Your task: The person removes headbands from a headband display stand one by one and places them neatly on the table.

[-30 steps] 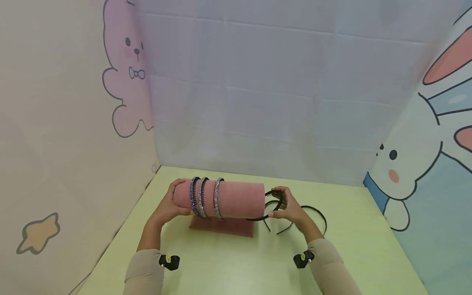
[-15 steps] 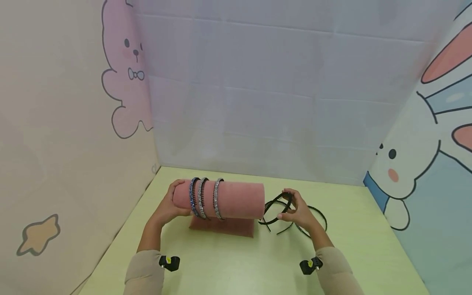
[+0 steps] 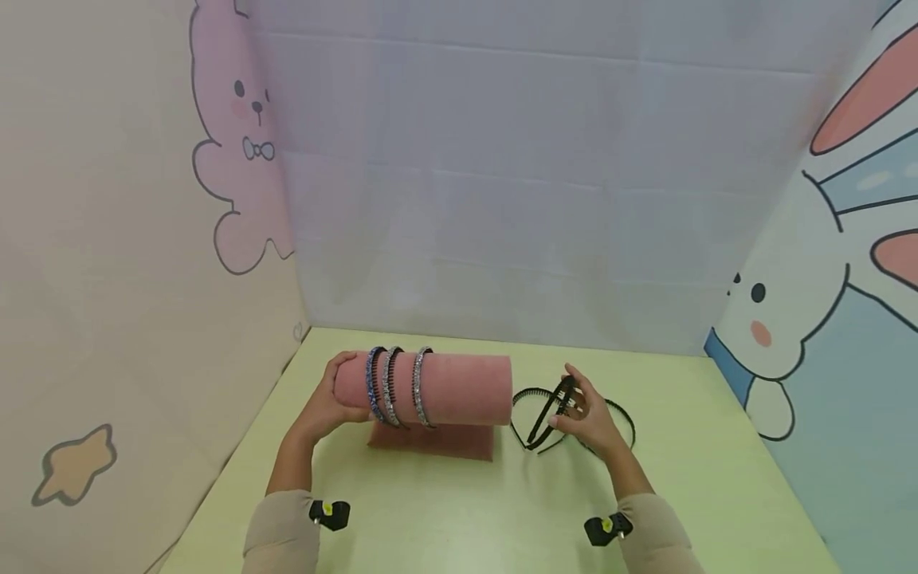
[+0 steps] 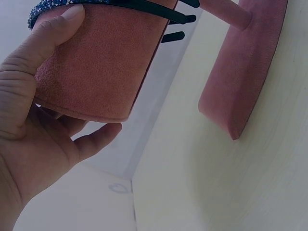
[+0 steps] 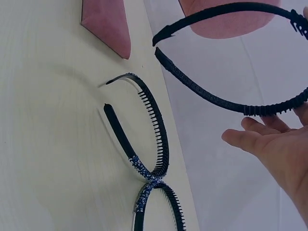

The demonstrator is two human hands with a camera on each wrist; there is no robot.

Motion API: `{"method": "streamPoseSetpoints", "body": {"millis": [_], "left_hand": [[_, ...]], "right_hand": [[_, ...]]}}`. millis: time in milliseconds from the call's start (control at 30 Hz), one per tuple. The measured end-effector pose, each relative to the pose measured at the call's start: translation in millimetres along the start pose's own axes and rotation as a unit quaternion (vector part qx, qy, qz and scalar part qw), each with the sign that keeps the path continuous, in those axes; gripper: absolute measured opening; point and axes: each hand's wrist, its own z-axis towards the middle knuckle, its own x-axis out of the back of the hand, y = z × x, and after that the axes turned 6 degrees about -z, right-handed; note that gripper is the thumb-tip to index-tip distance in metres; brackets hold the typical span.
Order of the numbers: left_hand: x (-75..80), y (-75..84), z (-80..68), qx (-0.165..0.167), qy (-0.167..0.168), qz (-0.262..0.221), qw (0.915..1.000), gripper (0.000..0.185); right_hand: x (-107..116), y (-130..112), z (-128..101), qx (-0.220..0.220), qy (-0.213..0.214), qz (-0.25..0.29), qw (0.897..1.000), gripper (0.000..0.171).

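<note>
Holding a black toothed plastic headband [image 3: 547, 411] just off the free right end of the pink velvet cylinder stand [image 3: 459, 388], the right hand [image 3: 590, 412] pinches it at the top of the arch, with the headband's two tips [image 5: 161, 43] pointing back toward the cylinder's end face. The left hand [image 3: 324, 401] clasps the cylinder's opposite end, thumb [image 4: 45, 31] on top and fingers underneath. The cylinder's long axis runs left to right, so the headband's open side faces straight along that axis, and the right hand is the nearer one to it. Three rhinestone-covered headbands [image 3: 390, 385] already sit astride the cylinder close to the left hand, leaving its right half bare. On the pale green table [image 3: 459, 510], further right of the cylinder and below the right hand, lie two more black toothed headbands [image 5: 149, 159], crossing each other where blue stones show.
</note>
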Motion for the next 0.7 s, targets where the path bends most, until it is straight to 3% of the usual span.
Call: {"method": "streamPoseSetpoints", "body": {"millis": [133, 433, 700], "left_hand": [[0.2, -0.5, -0.7, -0.004, 0.002, 0.000, 1.0000, 0.106], [0.0, -3.3, -1.3, -0.013, -0.003, 0.003, 0.9999, 0.105], [6.6, -26.2, 7.3, -0.026, 0.004, 0.014, 0.9996, 0.108]], "right_hand": [[0.7, -4.2, -2.4, 0.000, 0.020, -0.010, 1.000, 0.090], [4.8, -15.6, -7.5, -0.010, 0.045, 0.029, 0.999, 0.087], [11.6, -11.8, -9.6, -0.016, 0.076, 0.099, 0.992, 0.075]]}}
